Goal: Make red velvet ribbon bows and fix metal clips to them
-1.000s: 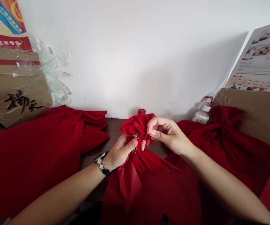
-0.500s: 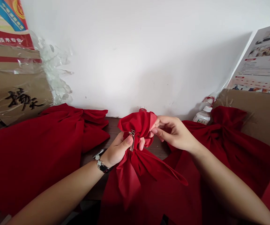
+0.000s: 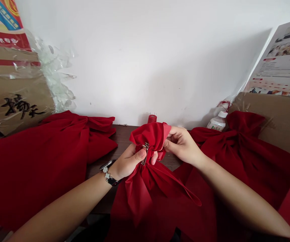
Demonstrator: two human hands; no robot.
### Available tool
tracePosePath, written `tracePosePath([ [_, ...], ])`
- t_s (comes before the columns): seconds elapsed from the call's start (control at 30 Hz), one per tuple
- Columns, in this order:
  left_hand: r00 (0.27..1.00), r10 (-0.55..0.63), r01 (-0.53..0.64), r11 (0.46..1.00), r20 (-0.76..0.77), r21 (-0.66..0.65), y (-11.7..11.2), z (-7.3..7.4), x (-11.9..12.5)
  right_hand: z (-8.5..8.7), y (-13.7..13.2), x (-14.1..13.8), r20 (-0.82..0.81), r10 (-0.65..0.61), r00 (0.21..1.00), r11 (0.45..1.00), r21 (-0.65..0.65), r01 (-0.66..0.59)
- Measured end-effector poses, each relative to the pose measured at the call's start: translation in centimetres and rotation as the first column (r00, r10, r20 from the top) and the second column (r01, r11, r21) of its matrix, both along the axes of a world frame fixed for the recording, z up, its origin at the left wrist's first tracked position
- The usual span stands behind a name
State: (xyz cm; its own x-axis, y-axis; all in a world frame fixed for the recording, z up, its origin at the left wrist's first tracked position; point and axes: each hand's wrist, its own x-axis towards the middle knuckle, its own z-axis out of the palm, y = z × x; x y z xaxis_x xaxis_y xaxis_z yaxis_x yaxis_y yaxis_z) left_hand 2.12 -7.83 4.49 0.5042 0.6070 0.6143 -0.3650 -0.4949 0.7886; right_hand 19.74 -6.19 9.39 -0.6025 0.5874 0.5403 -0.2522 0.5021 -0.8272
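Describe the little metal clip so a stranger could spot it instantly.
On the dark table under the white wall, the left hand and right hand hold the middle red bundle. At its gathered neck, beside the left thumb, sits the metal clip: silver, the only shiny thing on the cloth.

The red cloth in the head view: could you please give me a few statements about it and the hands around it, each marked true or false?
1. The left hand pinches the gathered middle of the red cloth, beside a small metal clip. True.
2. The right hand hangs free and touches nothing. False: it grips the upper fold of the red cloth.
3. A white bottle sits to the right of the hands, near the wall. True.
4. The watch is on the right wrist. False: it is on the left wrist.
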Motion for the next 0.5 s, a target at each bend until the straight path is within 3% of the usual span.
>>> tracePosePath([
  [0.5, 1.000, 0.003, -0.004, 0.998, -0.015, -0.064, -0.10, 0.22, -0.13, -0.36, 0.08, -0.31, -0.002, -0.073, 0.997, 0.997, -0.011, 0.073],
])
